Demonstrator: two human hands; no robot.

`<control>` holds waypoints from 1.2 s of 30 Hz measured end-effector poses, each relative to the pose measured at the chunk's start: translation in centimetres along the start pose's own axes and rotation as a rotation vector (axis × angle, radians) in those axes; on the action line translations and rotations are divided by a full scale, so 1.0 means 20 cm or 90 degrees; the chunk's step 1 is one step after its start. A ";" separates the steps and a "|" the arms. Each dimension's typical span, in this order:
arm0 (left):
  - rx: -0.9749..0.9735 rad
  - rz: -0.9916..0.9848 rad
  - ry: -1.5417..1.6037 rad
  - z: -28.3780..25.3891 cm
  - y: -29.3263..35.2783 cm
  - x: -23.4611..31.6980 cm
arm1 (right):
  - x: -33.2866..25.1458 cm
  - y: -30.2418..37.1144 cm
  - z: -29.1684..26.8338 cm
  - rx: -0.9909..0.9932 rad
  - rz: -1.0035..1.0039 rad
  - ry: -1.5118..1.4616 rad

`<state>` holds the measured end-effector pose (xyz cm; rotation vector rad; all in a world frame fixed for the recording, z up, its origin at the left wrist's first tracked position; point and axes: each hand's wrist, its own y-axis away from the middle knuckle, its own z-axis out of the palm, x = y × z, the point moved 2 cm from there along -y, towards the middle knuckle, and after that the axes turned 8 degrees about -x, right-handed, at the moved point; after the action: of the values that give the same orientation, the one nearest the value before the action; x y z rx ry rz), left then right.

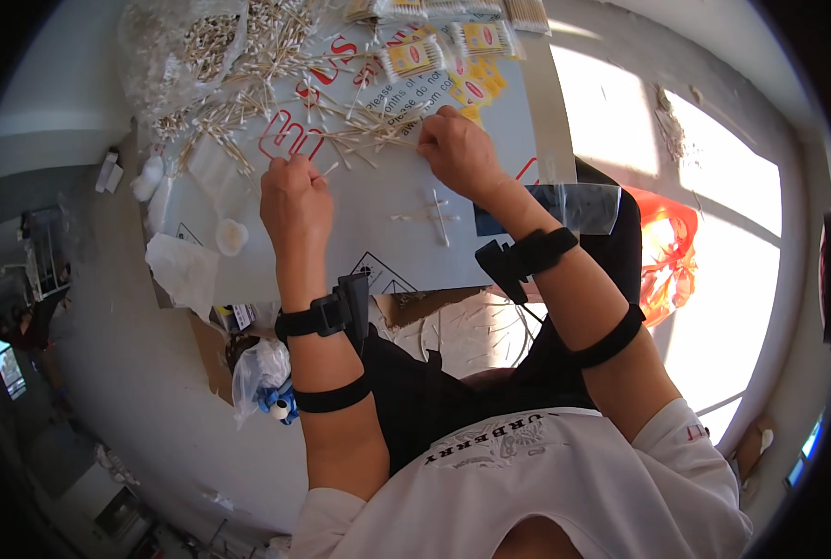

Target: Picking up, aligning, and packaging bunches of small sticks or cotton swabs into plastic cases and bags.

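Note:
Over a grey printed board (341,233), my left hand (296,200) is curled with its fingertips pressed together, close to the near edge of a loose pile of cotton swabs (247,88). My right hand (457,149) is also closed, knuckles up, at the pile's right end, where several swab sticks (378,130) lie against or just beside its fingers. What either hand pinches is hidden. Between my forearms a few cotton swabs (441,219) lie crossed on the board. Black straps with small devices circle both of my wrists.
Clear packs of swabs with yellow labels (413,58) lie at the far side, near yellow cards (476,84). A clear plastic bag of swabs (187,47) stands far left. A white round piece (232,238) lies near left. An orange-red plastic bag (669,261) sits on the right.

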<state>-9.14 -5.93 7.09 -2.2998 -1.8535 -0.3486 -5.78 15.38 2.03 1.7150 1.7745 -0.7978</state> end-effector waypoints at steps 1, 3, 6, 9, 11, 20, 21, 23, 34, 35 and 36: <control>-0.003 0.002 0.001 -0.02 0.04 0.01 | 0.01 0.00 -0.02 -0.008 0.014 0.005; -0.208 -0.078 0.104 -0.03 0.11 0.01 | 0.02 0.01 -0.03 -0.017 0.028 0.006; -0.393 0.033 0.257 -0.01 0.30 0.03 | 0.02 0.06 -0.06 -0.017 -0.058 0.017; -0.389 0.065 0.298 0.06 0.45 0.12 | 0.02 0.10 -0.05 -0.053 -0.088 0.023; -0.308 0.081 0.303 0.13 0.49 0.23 | 0.03 0.11 -0.04 -0.038 -0.109 0.024; 0.078 0.169 0.141 0.37 0.46 0.32 | 0.01 0.14 -0.05 -0.087 -0.229 0.050; 0.077 0.200 0.156 0.37 0.45 0.30 | 0.02 0.15 -0.05 -0.087 -0.228 0.050; 0.075 0.231 0.169 0.36 0.42 0.26 | 0.03 0.16 -0.06 -0.083 -0.239 0.041; -0.112 0.244 0.008 0.35 0.44 0.31 | 0.02 0.28 -0.08 -0.074 -0.181 0.003; -0.108 0.242 0.007 0.34 0.43 0.31 | 0.00 0.28 -0.08 -0.072 -0.152 -0.023; -0.124 0.247 0.016 0.34 0.41 0.30 | -0.01 0.27 -0.07 -0.033 -0.061 -0.087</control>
<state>0.65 -0.19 2.47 -2.6963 -1.3675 -0.5147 -0.40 16.33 2.79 1.5149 1.7784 -0.8807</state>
